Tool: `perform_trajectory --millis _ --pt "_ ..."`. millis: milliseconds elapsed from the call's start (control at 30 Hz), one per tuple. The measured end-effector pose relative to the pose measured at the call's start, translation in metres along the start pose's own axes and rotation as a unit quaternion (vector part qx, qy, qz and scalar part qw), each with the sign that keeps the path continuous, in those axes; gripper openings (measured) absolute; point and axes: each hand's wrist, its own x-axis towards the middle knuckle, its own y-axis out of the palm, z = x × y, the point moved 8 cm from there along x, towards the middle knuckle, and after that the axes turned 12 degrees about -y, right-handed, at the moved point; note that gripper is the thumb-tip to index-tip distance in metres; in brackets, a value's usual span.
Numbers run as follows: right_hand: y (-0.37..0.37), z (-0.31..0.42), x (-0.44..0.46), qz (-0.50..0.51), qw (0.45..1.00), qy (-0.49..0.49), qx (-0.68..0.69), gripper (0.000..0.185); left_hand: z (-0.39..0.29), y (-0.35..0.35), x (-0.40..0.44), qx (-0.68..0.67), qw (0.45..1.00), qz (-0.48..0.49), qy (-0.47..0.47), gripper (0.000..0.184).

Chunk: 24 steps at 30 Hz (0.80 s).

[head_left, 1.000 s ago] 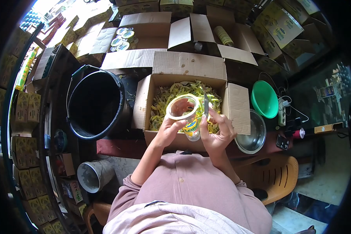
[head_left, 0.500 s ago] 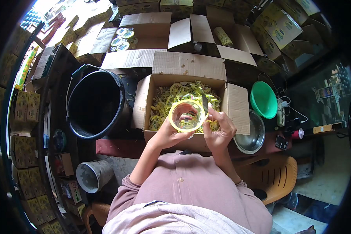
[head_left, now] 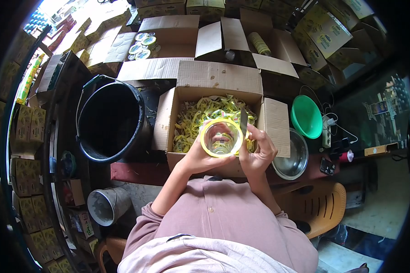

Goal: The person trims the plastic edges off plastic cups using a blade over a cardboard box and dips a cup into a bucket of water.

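A clear plastic cup (head_left: 221, 144) with a yellow rim is in my left hand (head_left: 195, 157), its mouth tilted up toward me. My left fingers wrap round its side. Close by on the right, my right hand (head_left: 258, 151) grips a knife (head_left: 243, 120), its dark blade pointing up beside the rim. The handle is mostly hidden in my fingers. Beneath both hands stands an open cardboard box (head_left: 219, 75), filled with yellow printed strips (head_left: 200, 113).
Left of the box is a black bucket (head_left: 146, 109); a grey bucket (head_left: 114, 204) stands lower. A green bowl (head_left: 306, 116) and a metal bowl (head_left: 292, 166) sit at the right. Behind are open cartons (head_left: 157, 68) with lidded cups (head_left: 142, 45) and stacked cups (head_left: 259, 44).
The cup has shifted slightly right and down and turned a little in my left hand. The knife blade has tilted a bit to the right beside the rim.
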Motion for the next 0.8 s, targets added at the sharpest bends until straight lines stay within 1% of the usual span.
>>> perform_trajectory --millis 67,133,167,267,367,500,700,767,800 --pt "-0.003 -0.001 -0.001 -0.009 0.999 0.034 -0.006 0.03 -0.006 -0.002 0.003 0.021 0.999 0.0 0.039 0.067" --pt "-0.003 0.001 -0.002 -0.006 0.999 0.035 -0.009 0.028 -0.003 -0.01 0.004 0.06 0.996 -0.019 0.06 0.06" --pt "-0.002 0.001 -0.003 -0.004 0.999 0.036 -0.011 0.027 0.0 -0.01 0.003 0.022 0.998 0.001 0.058 0.059" --pt "-0.001 0.007 -0.003 -0.004 0.999 0.022 -0.035 0.028 -0.002 -0.007 0.002 -0.065 0.998 0.011 0.011 0.057" --pt "-0.001 0.01 -0.003 -0.005 0.999 0.002 -0.048 0.029 -0.003 -0.005 0.001 -0.067 0.998 0.016 0.008 0.06" --pt "-0.001 0.014 -0.005 -0.039 0.999 -0.022 -0.022 0.027 -0.003 0.001 0.0 -0.078 0.996 0.032 0.016 0.062" --pt "-0.001 0.02 -0.004 -0.044 0.996 -0.058 -0.048 0.029 -0.002 0.0 -0.002 -0.03 0.999 0.032 0.018 0.063" --pt "-0.002 0.021 -0.004 -0.038 0.994 -0.074 -0.076 0.03 -0.004 -0.002 -0.003 0.013 0.999 0.028 0.044 0.065" --pt "-0.001 0.02 -0.003 -0.028 0.994 -0.067 -0.079 0.031 -0.005 -0.002 -0.003 0.034 0.997 0.026 0.057 0.066"
